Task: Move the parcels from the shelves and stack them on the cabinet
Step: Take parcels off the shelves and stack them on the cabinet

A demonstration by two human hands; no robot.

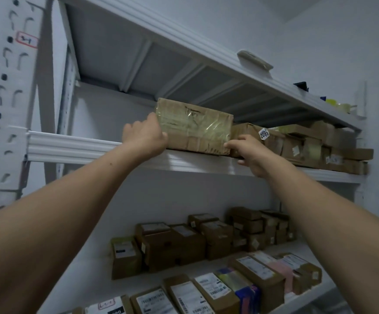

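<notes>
**Fingers (154, 121) gripping one parcel (195, 130), most of the job still waiting**

Both hands are grasping, neither is released. The left hand (144, 135) is holding the left end of the parcel, fingers wrapping round its side. The right hand (251, 154) is pinching the lower right corner, fingertips on the front edge. I can't tell where the thumb is sitting.

The parcel is sitting at the front lip of the middle shelf (75, 146), leftmost in its row. It's brown card under shiny tape. Its bottom edge is looking flat on the shelf, so I'm judging it gripped but not lifted yet. It's touching or just beside the neighbour box (249, 130) carrying the sticker (263, 133); the gap is too dark to call.

Progress: I'm reading this as early.
- A row of boxes (315, 146) is running on to the right on the same shelf.
- The shelf below is carrying a batch of brown boxes (184, 243).
- Under that, labelled boxes (218, 288) are lying in a row.
- The cabinet isn't showing in this view, so I'm not counting anything as stacked.

Left to do: pulling this parcel clear, carrying it over, stacking it, then repeating for the rest.

Risk I'm flagging: the neighbour box may be dragging along if the two are touching.
</notes>
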